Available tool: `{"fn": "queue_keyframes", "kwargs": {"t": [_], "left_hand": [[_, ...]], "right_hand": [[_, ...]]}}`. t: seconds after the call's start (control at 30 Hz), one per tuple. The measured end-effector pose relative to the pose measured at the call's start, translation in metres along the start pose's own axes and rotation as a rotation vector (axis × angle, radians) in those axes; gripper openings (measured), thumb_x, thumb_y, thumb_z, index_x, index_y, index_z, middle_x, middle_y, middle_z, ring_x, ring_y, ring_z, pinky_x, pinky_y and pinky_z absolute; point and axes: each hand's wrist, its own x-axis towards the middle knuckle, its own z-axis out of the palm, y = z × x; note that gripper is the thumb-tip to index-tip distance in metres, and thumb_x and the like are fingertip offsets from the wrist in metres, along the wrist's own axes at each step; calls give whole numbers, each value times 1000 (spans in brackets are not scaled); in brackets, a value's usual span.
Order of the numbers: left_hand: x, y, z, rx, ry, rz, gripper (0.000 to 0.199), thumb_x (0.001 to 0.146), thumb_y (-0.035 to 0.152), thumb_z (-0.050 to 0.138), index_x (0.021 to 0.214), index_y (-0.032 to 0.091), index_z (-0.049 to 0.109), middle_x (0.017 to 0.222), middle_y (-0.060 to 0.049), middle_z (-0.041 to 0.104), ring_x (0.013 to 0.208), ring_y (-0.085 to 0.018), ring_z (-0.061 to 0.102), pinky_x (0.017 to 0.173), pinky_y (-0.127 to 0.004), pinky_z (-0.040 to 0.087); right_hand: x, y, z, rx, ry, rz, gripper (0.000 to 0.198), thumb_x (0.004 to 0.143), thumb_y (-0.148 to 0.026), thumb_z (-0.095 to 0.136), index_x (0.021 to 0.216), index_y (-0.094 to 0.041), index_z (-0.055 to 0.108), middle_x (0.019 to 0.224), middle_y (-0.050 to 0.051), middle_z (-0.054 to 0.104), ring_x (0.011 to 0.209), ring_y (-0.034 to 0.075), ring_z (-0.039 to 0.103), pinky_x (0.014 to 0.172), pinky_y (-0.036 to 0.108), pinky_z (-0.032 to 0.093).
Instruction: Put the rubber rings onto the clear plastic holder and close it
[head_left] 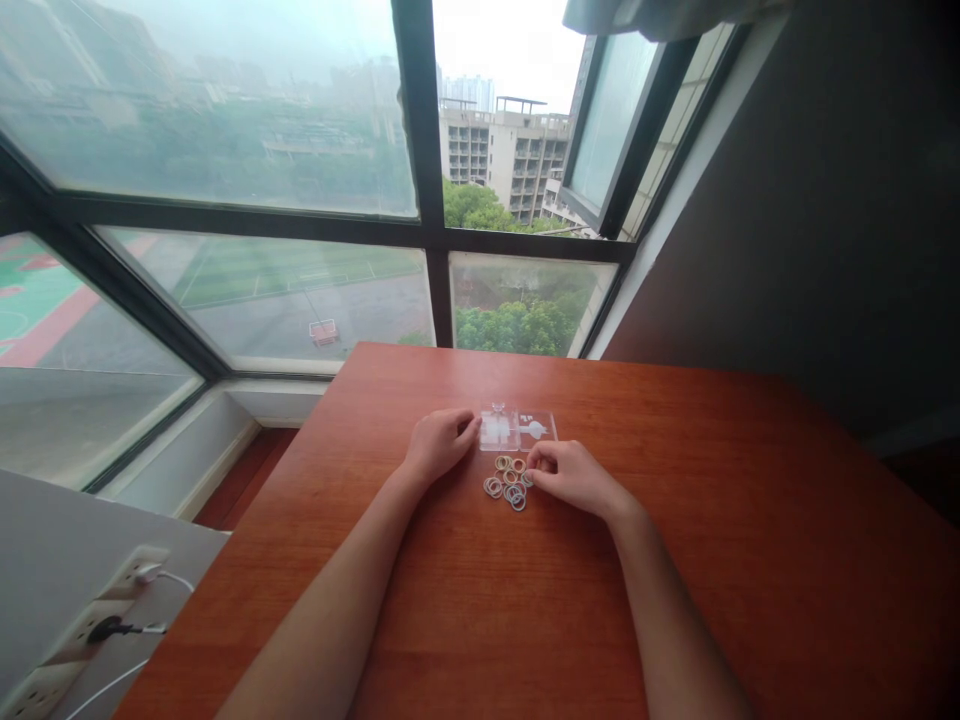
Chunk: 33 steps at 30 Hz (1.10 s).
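On the table (465, 590), a clear flat plastic case (500, 432) lies with its hinged lid opened out to the right. My left hand (442, 440) rests at its left edge, with curled fingers and fingertips against the case. Just in front of the case is a loose pile of small rings (515, 494), some yellowish, others pale grey. My right hand (574, 478) is at the right side of this pile. Its thumb and index finger pinch at a ring, which the fingertips partly cover.
A large window (439, 235) stands beyond the table's far edge, one pane tilted outward. Sockets (112, 615) with plugged-in cables are on the low wall at left. A dark wall (825, 220) rises at right.
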Motion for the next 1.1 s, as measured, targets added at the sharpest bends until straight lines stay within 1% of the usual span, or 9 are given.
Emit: {"fn": "queue_keyframes", "kwargs": {"t": [0.2, 0.33, 0.43, 0.67, 0.9, 1.0, 1.1], "left_hand": [[2, -2, -2, -61, 20, 18, 37, 92, 40, 41, 65, 18, 56, 66, -3, 60, 59, -13, 48, 58, -25, 28], [3, 1, -5, -110, 73, 44, 31, 91, 36, 44, 72, 17, 58, 70, -2, 61, 62, -13, 50, 59, -24, 32], [3, 5, -7, -140, 92, 68, 28, 91, 34, 45, 74, 17, 59, 70, -2, 61, 62, -12, 50, 59, -23, 33], [1, 19, -9, -217, 86, 126, 22, 89, 30, 50, 78, 16, 62, 67, -1, 60, 60, -11, 49, 58, -22, 34], [-5, 42, -8, -350, -30, 244, 13, 86, 25, 53, 86, 17, 65, 73, 0, 62, 62, -10, 50, 59, -20, 37], [-5, 44, -8, -354, -38, 256, 11, 85, 24, 56, 86, 18, 65, 74, -1, 63, 63, -10, 52, 59, -20, 38], [-5, 44, -7, -354, -37, 268, 10, 84, 23, 56, 81, 17, 64, 74, -1, 63, 64, -10, 52, 60, -20, 38]], "right_hand": [[7, -1, 3, 85, 251, -23, 13, 80, -29, 58, 75, -18, 63, 60, -4, 57, 57, 10, 49, 55, 20, 35], [11, 1, 7, 117, 331, -16, 14, 80, -31, 58, 77, -19, 63, 57, -5, 54, 53, 10, 47, 54, 21, 34], [12, 1, 10, 144, 351, -22, 15, 80, -33, 58, 77, -19, 63, 55, -5, 53, 52, 11, 46, 54, 21, 34], [11, 0, 12, 152, 343, -24, 13, 79, -31, 58, 77, -19, 63, 54, -5, 51, 51, 10, 45, 53, 21, 33], [12, -2, 15, 174, 389, -40, 13, 79, -31, 58, 78, -19, 63, 54, -6, 48, 51, 10, 44, 53, 21, 33], [12, -4, 15, 183, 401, -51, 13, 80, -31, 58, 79, -19, 63, 54, -6, 48, 51, 10, 44, 53, 21, 34], [12, -5, 15, 192, 398, -64, 14, 80, -32, 58, 79, -19, 63, 54, -6, 48, 50, 10, 44, 52, 21, 33]]}}
